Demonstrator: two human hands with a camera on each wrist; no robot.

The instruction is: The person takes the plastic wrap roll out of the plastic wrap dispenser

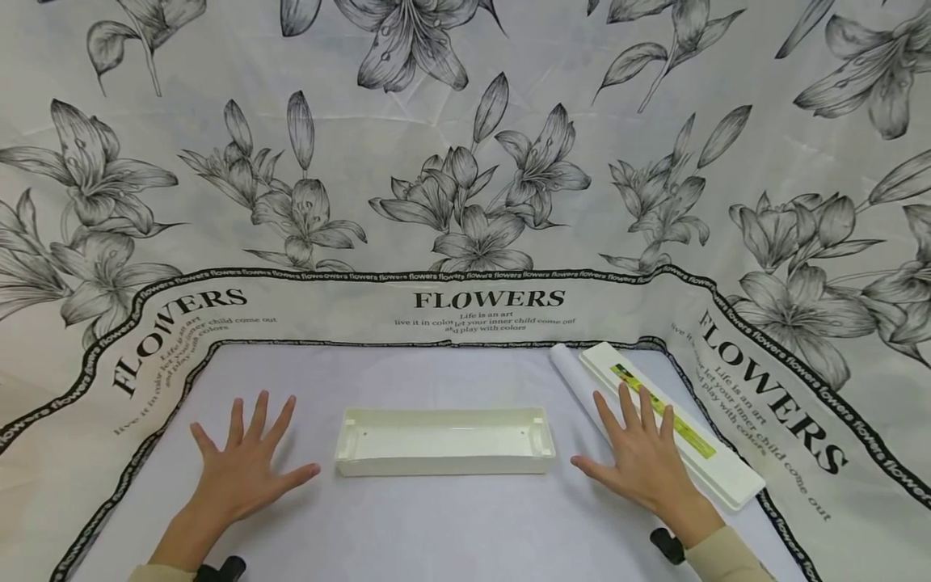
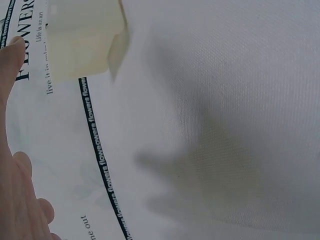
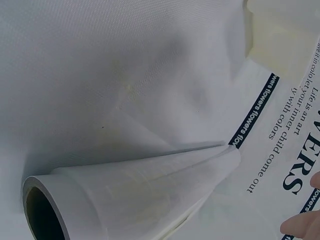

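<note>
A long, shallow cream-white plastic tray (image 1: pixel 445 466) lies between the hands in the head view, its hollow side up. To its left, the left hand (image 1: pixel 243 469) is spread with straight fingers and holds nothing. The right hand (image 1: pixel 643 461) is spread likewise, above a white roll (image 1: pixel 575 380) and a long white lid-like piece (image 1: pixel 735 477) with a yellow-green label (image 1: pixel 691 432). That hand hides part of both. In the right wrist view the roll (image 3: pixel 130 195) shows a hollow tube end. One end of the tray (image 2: pixel 80 50) appears at the top of the left wrist view.
A white cloth (image 1: pixel 436 533) covers the table. Behind and at both sides hangs a curtain (image 1: pixel 436 307) printed with grey lilies and the word FLOWERS, edged by black lettered bands. A dark strap piece (image 1: pixel 667 546) sits at the right wrist.
</note>
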